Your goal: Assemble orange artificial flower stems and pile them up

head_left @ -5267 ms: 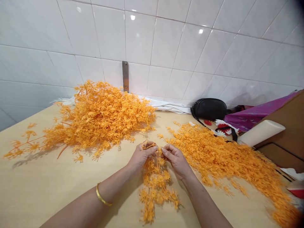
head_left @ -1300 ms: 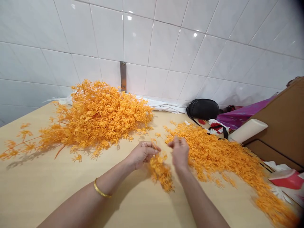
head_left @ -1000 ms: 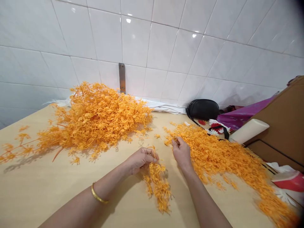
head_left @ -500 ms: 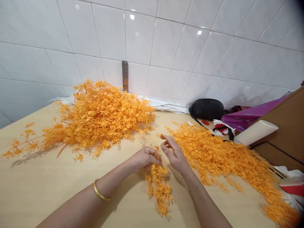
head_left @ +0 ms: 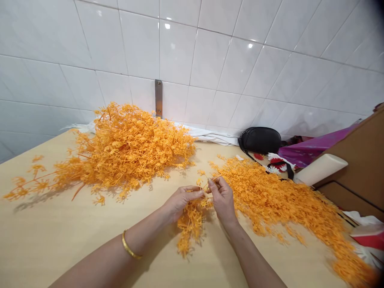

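Between my two hands is an orange artificial flower sprig [head_left: 191, 229], its blossoms hanging down toward the table. My left hand [head_left: 183, 201] pinches the sprig's stem near its upper end. Close beside it, my right hand [head_left: 223, 197] is closed, thumb against finger, on a thin orange stem piece [head_left: 207, 186]. Whether that piece is joined to the sprig is hard to make out. A tall heap of orange artificial flower stems [head_left: 132, 144] lies to the back left. On the right spreads a low pile of loose orange blossoms [head_left: 270, 196].
Against the tiled wall [head_left: 216, 56] sits a black bag [head_left: 261, 139] with its strap trailing among red and white flowers [head_left: 277, 164]. A cream-coloured roll [head_left: 324, 168], purple plastic [head_left: 312, 150] and a cardboard box [head_left: 357, 172] stand at the right. A metal bracket [head_left: 159, 98] is fixed to the wall.
My right hand, open before, has come in next to the left and closed on a thin stem. The hanging sprig has swung to the left.
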The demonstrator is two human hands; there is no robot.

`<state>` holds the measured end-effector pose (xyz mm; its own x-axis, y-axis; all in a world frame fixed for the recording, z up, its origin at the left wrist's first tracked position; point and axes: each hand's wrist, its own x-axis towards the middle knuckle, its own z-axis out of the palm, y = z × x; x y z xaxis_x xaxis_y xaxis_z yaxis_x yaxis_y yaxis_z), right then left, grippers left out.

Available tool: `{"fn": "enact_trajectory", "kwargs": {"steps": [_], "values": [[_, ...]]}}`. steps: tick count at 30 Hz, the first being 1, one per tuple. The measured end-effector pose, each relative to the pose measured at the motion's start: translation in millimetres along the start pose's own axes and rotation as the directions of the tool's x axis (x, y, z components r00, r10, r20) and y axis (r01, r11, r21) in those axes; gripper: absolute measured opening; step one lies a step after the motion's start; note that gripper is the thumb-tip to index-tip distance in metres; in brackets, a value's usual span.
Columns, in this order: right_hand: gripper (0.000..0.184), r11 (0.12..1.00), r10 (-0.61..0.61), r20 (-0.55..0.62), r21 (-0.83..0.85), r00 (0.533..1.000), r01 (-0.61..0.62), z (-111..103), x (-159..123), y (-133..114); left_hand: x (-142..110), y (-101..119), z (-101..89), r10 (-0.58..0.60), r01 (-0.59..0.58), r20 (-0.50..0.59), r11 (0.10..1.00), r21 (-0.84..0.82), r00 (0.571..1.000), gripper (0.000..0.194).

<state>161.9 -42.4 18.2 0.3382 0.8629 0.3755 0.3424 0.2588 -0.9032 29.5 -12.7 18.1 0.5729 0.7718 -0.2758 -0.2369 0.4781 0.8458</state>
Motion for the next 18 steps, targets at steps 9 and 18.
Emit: {"fn": "enact_trajectory", "kwargs": {"steps": [9,18], "values": [[0.024,0.979,0.047,-0.153,-0.191,0.987,-0.076,-2.4,0.9,5.1,1.7,-1.1,2.3,0.097,-0.066,-0.158,0.980,0.186,0.983,0.014],[0.018,0.832,-0.195,0.170,-0.493,0.966,0.255,-1.6,-5.6,-7.7,3.2,-7.5,-3.0,0.328,-0.288,0.036,0.766,0.574,0.944,0.011]]}}
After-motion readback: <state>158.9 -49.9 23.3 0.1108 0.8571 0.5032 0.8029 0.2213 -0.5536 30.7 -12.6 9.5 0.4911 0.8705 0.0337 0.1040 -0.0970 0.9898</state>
